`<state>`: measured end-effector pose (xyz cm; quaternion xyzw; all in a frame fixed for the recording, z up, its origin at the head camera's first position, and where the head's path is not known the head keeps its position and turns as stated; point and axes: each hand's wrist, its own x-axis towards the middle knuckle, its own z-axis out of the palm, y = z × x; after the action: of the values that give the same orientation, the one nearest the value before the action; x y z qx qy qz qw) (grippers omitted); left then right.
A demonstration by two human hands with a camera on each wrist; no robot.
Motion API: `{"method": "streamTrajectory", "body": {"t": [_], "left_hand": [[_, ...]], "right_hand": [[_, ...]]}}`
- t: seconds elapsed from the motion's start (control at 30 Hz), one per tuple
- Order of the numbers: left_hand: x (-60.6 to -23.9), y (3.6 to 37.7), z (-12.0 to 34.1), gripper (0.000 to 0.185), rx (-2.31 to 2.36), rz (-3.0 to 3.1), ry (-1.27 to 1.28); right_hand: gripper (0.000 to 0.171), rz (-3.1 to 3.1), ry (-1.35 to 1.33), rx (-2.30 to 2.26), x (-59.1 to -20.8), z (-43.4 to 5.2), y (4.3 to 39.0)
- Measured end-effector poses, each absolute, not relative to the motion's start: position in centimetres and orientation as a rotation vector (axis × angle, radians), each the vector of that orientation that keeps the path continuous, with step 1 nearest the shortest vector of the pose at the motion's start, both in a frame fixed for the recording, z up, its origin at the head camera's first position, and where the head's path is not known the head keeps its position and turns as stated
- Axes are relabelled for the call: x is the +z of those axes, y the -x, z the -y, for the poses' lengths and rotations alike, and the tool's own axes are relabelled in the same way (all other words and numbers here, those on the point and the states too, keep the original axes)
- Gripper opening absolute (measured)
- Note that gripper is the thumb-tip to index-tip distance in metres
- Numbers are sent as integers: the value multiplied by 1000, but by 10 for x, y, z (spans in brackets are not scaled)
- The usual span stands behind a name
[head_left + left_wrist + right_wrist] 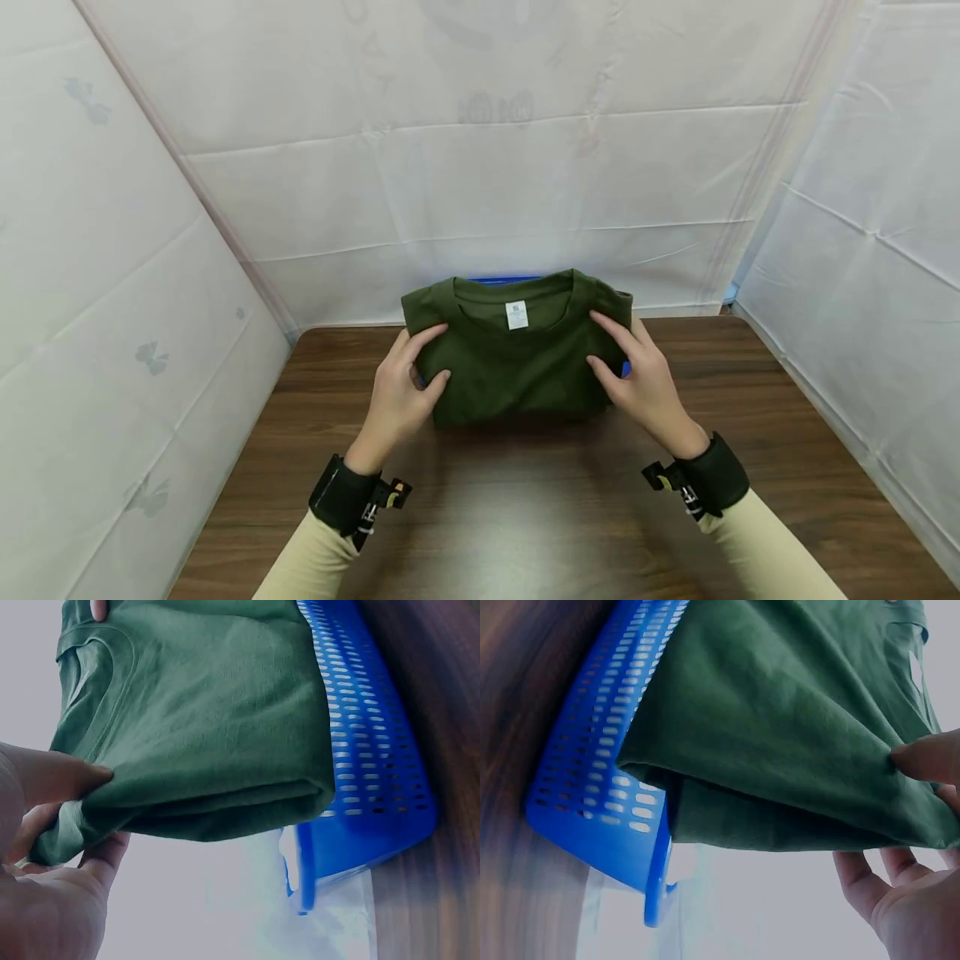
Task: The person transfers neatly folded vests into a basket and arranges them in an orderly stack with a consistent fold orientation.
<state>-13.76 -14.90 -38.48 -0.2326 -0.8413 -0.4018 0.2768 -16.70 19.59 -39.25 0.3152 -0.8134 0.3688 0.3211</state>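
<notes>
A folded dark green T-shirt point(517, 367) with a white neck label hangs between both hands, its collar toward the back wall. At the shirt's left side the left hand point(401, 387) pinches the fabric near the shoulder, thumb and fingers on opposite faces. The right hand point(641, 379) grips the matching spot on the right side. Behind and below the shirt stands a blue perforated plastic basket point(375, 780), mostly hidden in the head view. In the right wrist view the basket point(592, 787) shows its slotted wall and rim beside the shirt's folded lower edge.
The brown wood-grain table point(517, 517) spreads out in front of the shirt. White plastic sheeting point(480, 183) hangs behind the table and along both sides. Each wrist wears a black band point(345, 496) with a small camera.
</notes>
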Motion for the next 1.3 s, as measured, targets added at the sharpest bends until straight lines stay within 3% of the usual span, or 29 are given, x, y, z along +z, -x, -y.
{"method": "streamTrajectory", "body": {"t": [0.53,1.3], "left_hand": [[-369,170,156,51,-1053,2245,575],[-363,218,146,45,-1195,2297,507]], "right_hand": [[75,2205,-855,836,-381,-194,201],[65,2383,-787,1026,-370,-200,247]]}}
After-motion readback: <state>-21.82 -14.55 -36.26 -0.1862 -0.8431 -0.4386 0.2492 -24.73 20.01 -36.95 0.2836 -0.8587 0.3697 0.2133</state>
